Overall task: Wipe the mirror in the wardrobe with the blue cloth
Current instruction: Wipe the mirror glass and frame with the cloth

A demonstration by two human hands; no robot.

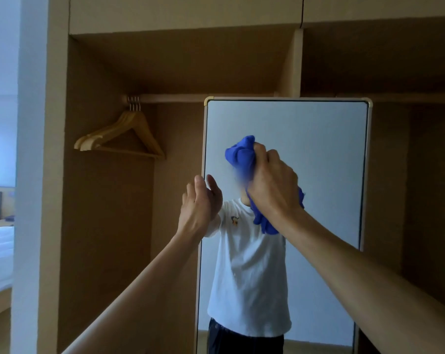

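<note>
In the wardrobe [109,200], a framed mirror [305,139] is stood upright. Upper middle of the glass: blue cloth [242,157], bunched, clenched in the curled fingers of the right hand [272,185]. Left edge of the frame: left hand [198,203] laid against it, fingers bent; whether the frame is clasped cannot be told. Left end of the rail [203,97]: wooden hangers [121,139] hung.

Both arms stretch forward; the left hand [199,200] pinches the mirror [305,149] edge, the right hand [272,185] clenches the blue cloth [240,157].
</note>
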